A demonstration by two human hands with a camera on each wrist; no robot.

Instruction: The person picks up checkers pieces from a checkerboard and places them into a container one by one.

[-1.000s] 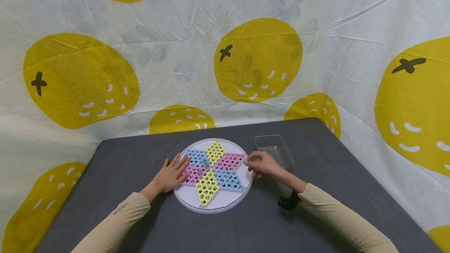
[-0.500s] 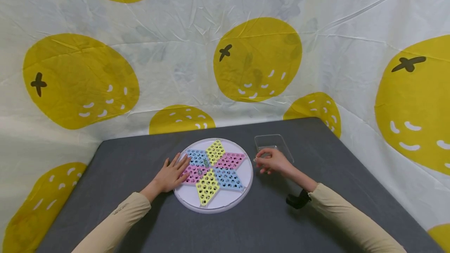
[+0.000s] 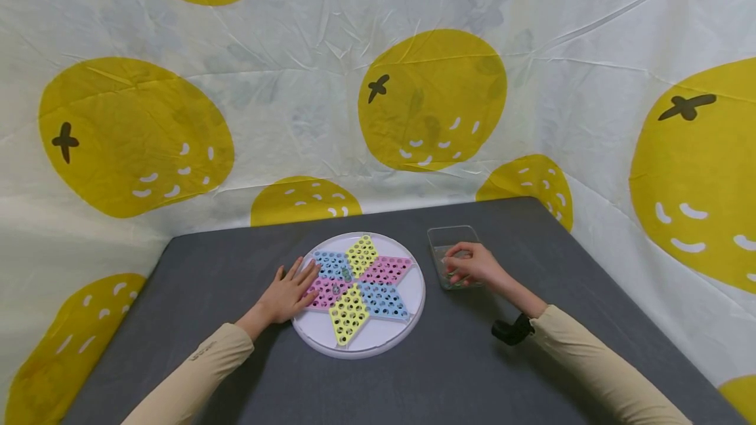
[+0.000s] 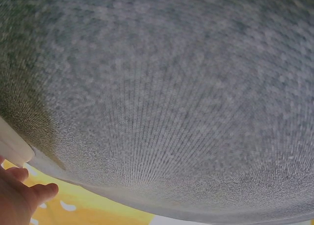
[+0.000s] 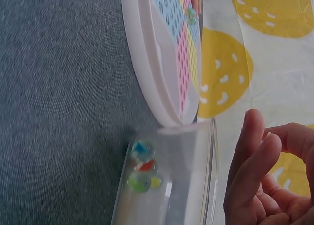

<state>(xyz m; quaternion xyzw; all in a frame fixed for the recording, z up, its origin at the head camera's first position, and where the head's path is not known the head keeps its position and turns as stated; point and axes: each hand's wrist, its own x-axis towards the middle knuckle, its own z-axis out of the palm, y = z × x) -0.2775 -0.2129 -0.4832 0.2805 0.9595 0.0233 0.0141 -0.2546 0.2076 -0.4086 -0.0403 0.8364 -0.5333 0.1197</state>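
Left hand (image 3: 287,295) rests outspread on Chinese checkers board (image 3: 382,332); right hand (image 3: 476,265): grasp indeterminable — bumping clear box (image 5: 190,172) could spill marbles (image 5: 139,182).

Head: we look down at both hands (image 3: 287,295)
Wrists: we look close; right and head share the box (image 5: 189,166) by the right hand (image 3: 477,263)

Yellow fruit prints (image 3: 433,100) beyond my grey table (image 3: 378,392)

Behind the table I see a creased white cloth (image 3: 585,110), which also hangs along its left and right sides. Many prints carry white dashes, some dark crosses; one rises just behind the table's far edge.
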